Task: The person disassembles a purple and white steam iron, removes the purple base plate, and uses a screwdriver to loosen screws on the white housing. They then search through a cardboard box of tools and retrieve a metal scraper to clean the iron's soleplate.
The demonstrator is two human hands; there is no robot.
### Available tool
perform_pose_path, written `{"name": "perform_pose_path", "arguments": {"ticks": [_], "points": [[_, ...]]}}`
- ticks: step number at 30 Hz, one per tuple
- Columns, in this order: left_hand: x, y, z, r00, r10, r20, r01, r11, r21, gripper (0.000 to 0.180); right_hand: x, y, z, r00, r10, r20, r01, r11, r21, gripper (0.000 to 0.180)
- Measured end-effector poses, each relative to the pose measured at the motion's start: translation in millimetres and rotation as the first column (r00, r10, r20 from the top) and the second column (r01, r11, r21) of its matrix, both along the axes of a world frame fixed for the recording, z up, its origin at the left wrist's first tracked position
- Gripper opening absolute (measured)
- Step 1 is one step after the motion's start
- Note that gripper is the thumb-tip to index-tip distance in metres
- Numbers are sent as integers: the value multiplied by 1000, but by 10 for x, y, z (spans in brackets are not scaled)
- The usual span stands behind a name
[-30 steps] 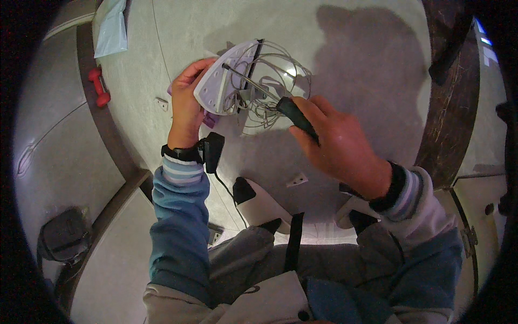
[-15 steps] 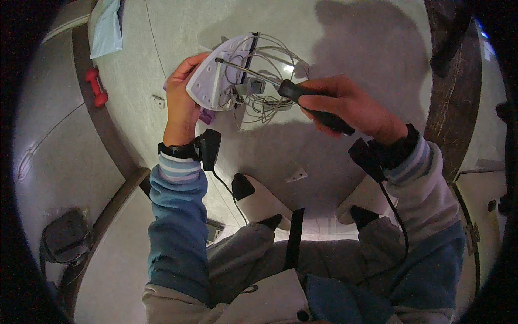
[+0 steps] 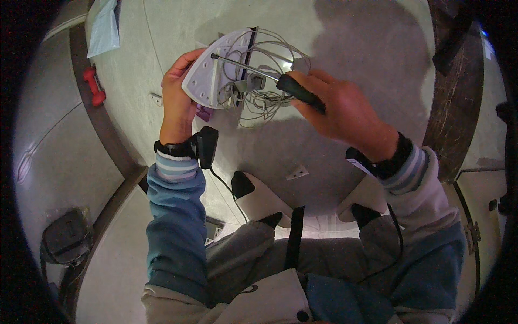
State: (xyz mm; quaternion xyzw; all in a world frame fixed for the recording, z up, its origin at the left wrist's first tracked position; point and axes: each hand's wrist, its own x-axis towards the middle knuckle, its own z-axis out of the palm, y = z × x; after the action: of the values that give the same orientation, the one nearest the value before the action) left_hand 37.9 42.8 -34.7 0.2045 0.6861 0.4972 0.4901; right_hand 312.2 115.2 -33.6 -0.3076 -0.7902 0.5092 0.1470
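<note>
My left hand (image 3: 177,102) grips the left edge of a white, curved plastic piece (image 3: 195,86) dotted with small holes, fingers behind it. Thin grey cable (image 3: 275,100) hangs in loose loops from the right side of this piece, around a small grey part (image 3: 255,82). In my right hand (image 3: 350,113) is a screwdriver (image 3: 294,88) with a black handle, my fingers wrapped round it. Its metal shaft points left, and the tip lies at the inner ridge of the white piece; whether it sits in a screw cannot be made out. Something purple (image 3: 204,113) shows below the piece.
A red dumbbell (image 3: 94,86) and a pale blue packet (image 3: 103,33) lie at the far left. Small white plates with holes rest on the floor, one (image 3: 156,99) beside my left hand and another (image 3: 297,172) near my slippers (image 3: 261,200). A dark bag (image 3: 68,237) is at lower left.
My right hand has turned over on the screwdriver handle, so its back now faces up and covers the handle's end. The white piece has shifted slightly up and left.
</note>
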Motion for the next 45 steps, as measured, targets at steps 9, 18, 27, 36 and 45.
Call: {"name": "perform_pose_path", "arguments": {"ticks": [9, 18, 27, 36, 45], "points": [[-26, 5, -15, 999, -20, 47, 19, 1000, 12, 21, -25, 26, -27, 1000, -13, 15, 14, 999, -36, 30], [4, 17, -13, 999, 8, 40, -8, 1000, -2, 18, -3, 57, -82, 992, 15, 126, -58, 937, 343, 34], [117, 62, 40, 999, 1, -43, 0, 1000, 28, 21, 9, 39, -131, 999, -6, 37, -2, 978, 210, 32], [115, 88, 69, 999, -19, -51, 21, 999, 40, 41, 35, 13, -146, 1000, -12, -2, 12, 995, 102, 27], [130, 117, 79, 967, -75, -243, 91, 994, 55, 55, 53, 22, -147, 1000, -17, 17, 16, 999, 46, 31]]}}
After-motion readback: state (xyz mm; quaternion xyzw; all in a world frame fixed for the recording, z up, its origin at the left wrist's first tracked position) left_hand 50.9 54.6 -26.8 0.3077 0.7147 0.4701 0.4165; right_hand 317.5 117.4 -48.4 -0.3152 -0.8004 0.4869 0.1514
